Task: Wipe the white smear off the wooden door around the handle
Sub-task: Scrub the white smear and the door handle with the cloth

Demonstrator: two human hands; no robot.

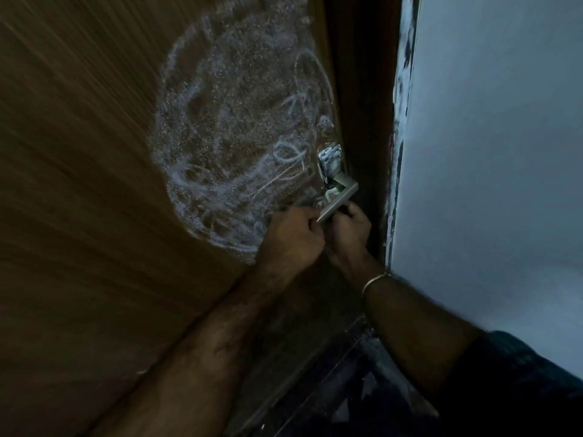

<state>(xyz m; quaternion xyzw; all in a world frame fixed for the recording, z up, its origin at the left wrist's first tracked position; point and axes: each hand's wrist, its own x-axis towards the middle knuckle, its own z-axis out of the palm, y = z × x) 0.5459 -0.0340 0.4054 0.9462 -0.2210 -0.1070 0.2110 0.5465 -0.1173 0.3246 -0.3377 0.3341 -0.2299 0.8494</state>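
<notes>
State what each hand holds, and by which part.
The right hand grips the metal door handle at its free end. The left hand is curled beside it; what it holds cannot be told.

Smear (239,137) on door (79,184), left of handle (339,200).

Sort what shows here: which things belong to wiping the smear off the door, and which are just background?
Part of the job:
white smear
wooden door
metal lever handle
left hand, fingers curled beside the handle
right hand, fingers curled at the handle
No cloth can be made out.

Just background:
pale wall
dark door frame
thin bangle
dark floor
</notes>
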